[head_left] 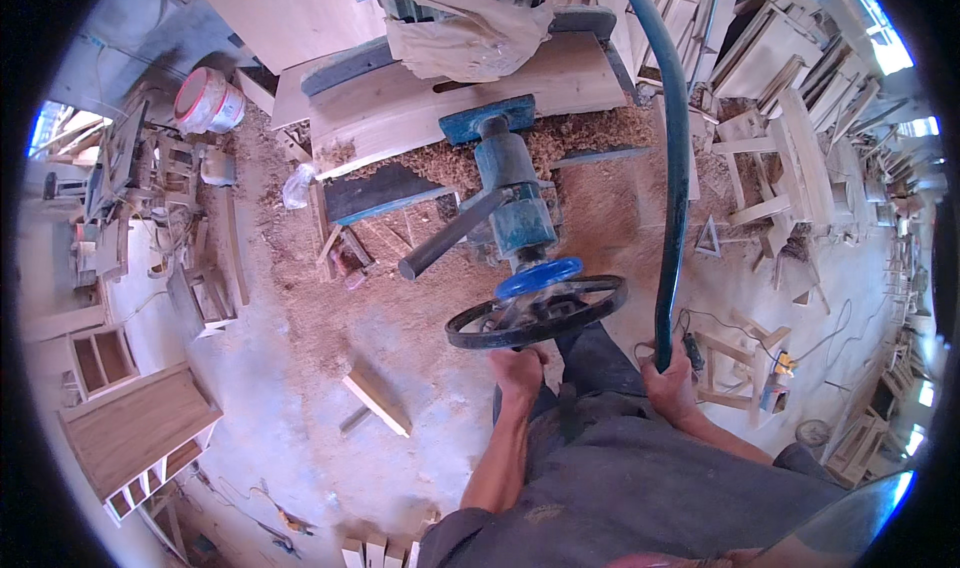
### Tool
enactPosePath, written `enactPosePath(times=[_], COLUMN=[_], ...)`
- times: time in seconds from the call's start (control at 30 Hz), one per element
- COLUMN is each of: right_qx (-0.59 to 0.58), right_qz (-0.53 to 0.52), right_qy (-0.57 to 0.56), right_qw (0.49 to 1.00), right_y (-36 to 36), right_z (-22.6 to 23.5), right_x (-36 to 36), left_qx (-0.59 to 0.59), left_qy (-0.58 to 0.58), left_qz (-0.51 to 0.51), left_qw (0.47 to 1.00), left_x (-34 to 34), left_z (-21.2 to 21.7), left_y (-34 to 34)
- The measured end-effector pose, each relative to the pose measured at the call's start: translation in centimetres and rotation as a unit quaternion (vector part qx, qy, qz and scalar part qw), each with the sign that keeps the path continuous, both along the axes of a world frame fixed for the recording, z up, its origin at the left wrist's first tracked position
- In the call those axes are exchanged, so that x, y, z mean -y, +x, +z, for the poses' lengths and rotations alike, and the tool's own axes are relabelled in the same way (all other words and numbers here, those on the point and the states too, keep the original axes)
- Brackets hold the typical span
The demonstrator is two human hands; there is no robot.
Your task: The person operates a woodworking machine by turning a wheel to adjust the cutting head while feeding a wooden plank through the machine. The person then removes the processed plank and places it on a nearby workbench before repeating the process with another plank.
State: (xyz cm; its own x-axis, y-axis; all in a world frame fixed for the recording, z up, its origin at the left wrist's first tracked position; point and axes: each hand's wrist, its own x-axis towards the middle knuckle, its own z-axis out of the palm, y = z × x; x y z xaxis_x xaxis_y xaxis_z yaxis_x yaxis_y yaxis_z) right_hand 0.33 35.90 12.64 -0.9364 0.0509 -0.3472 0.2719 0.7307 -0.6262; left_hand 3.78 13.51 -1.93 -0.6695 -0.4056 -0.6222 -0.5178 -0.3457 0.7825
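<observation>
My left hand [517, 376] is closed at the near edge of a black spoked handwheel [465, 334], seemingly round its crank handle, which the fingers hide. A smaller blue wheel [540, 277] sits just beyond it on the same shaft. My right hand [669, 386] grips the lower end of a long, curved dark-green lever [672, 148] that rises past the top of the view. At the far end of the shaft, a blue clamp [487, 120] with a slanting grey bar [450, 236] meets a pale wooden board [385, 113]. A dark slot shows in that board.
Sawdust and wood chips [590, 138] lie around the machine's base. A red-and-white bucket [208, 102] stands at the far left. On the floor lies a wood offcut [378, 404]. Wooden frames [790, 163] are stacked on the right; a wooden cabinet [140, 428] stands at lower left.
</observation>
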Motion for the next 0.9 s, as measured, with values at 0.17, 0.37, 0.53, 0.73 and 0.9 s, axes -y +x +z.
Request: enactPosePath(times=[0.17, 0.37, 0.53, 0.73, 0.9], right_qx=[0.038, -0.023, -0.007, 0.071, 0.127], right_qz=[-0.023, -0.013, -0.026, -0.072, -0.100], right_qy=[-0.003, -0.016, 0.006, -0.023, -0.044], right_qw=[0.999, 1.000, 1.000, 0.995, 0.986], right_y=[-0.2, 0.2, 0.1, -0.8, -1.0], right_z=[0.2, -1.3, -1.6, -1.0, -0.4], right_x=[0.5, 0.8, 1.2, 1.9, 2.5], left_qx=[-0.042, -0.198, -0.192, -0.113, -0.218], left_qy=[0.298, 0.286, 0.432, 0.555, 0.570], left_qz=[0.059, -0.035, -0.004, 0.023, -0.038], left_qw=[0.952, 0.937, 0.881, 0.824, 0.791], left_x=[-1.0, -1.8, -1.0, -0.2, 0.0], left_z=[6.2, 3.9, 3.8, 4.0, 3.1], left_y=[-2.1, -0.9, -1.2, -1.7, -1.8])
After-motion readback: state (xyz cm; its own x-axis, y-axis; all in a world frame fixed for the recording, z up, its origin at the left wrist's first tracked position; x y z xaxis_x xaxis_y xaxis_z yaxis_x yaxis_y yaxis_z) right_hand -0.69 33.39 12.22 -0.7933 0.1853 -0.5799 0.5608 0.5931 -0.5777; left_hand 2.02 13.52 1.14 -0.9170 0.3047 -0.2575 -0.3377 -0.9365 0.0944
